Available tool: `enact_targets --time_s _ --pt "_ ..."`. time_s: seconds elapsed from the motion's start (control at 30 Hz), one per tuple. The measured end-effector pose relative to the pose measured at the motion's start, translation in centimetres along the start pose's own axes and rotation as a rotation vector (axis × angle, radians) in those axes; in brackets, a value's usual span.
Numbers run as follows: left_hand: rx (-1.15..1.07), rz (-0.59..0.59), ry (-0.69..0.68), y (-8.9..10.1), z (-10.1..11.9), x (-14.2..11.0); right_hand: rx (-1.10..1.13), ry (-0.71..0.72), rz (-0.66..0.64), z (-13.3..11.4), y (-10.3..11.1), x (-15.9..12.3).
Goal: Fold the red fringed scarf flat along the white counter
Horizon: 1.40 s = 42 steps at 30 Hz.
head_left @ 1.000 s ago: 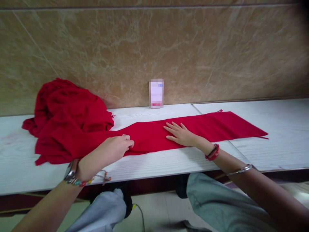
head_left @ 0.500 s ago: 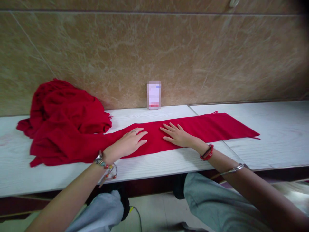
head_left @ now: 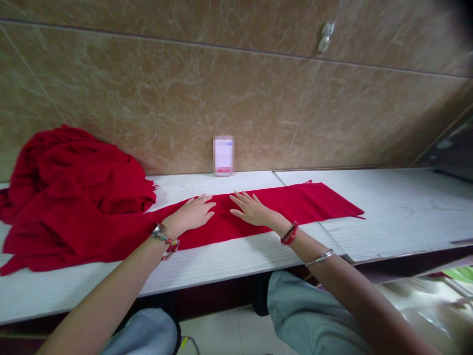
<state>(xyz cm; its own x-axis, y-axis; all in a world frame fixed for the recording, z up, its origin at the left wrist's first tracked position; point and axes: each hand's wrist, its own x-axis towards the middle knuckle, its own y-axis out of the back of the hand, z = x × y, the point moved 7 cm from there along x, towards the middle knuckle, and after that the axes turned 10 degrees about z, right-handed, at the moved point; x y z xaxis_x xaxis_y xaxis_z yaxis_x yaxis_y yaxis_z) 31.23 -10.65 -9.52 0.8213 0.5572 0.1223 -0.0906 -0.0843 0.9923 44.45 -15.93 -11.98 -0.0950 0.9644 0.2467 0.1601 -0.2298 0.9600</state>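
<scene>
A long strip of red cloth (head_left: 291,204), which looks like a scarf, lies flat along the white tabletop (head_left: 399,207). Its right end comes to a slanted point, and at the left it runs into a crumpled red heap (head_left: 81,182). My left hand (head_left: 194,212) rests palm down on the strip near the heap, fingers spread. Just to the right of it, my right hand (head_left: 251,209) is also flat on the cloth with its fingers apart. Neither hand grips the fabric.
A phone-like upright object (head_left: 223,156), its front blurred, leans on the brown marbled wall (head_left: 185,98) behind the cloth. A small white hook (head_left: 325,37) is on the wall. A dark object (head_left: 456,150) stands at the far right. The table's front edge is close to my knees.
My left hand has gone from curled fingers to lying open on the cloth, further right. My right hand stays flat. The view has swung to the right.
</scene>
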Motion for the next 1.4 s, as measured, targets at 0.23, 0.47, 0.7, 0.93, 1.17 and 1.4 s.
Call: enact_targets --time_s 0.23,0.47,0.7,0.93,1.17,1.4 --pt "-0.147 -0.193 0.073 -3.0 2.3 1.0 -0.089 0.023 -0.032 1.8 -1.0 0.0" --pt "-0.159 -0.21 0.079 -2.9 1.2 0.0 -0.293 -0.11 -0.005 12.2 0.5 -4.1" --pt "-0.128 -0.153 0.068 -2.2 1.7 -0.1 -0.115 -0.058 0.151 8.1 2.2 -2.2" --pt "-0.029 -0.045 -0.167 -0.5 4.6 -2.5 0.024 0.107 0.001 1.7 0.4 -2.8" --pt "0.046 -0.029 -0.328 0.5 6.0 -3.9 0.225 0.138 0.026 1.8 4.5 -4.3" --pt "-0.111 0.041 -0.196 0.7 4.0 -1.2 0.202 0.191 -0.025 -0.2 4.7 -6.1"
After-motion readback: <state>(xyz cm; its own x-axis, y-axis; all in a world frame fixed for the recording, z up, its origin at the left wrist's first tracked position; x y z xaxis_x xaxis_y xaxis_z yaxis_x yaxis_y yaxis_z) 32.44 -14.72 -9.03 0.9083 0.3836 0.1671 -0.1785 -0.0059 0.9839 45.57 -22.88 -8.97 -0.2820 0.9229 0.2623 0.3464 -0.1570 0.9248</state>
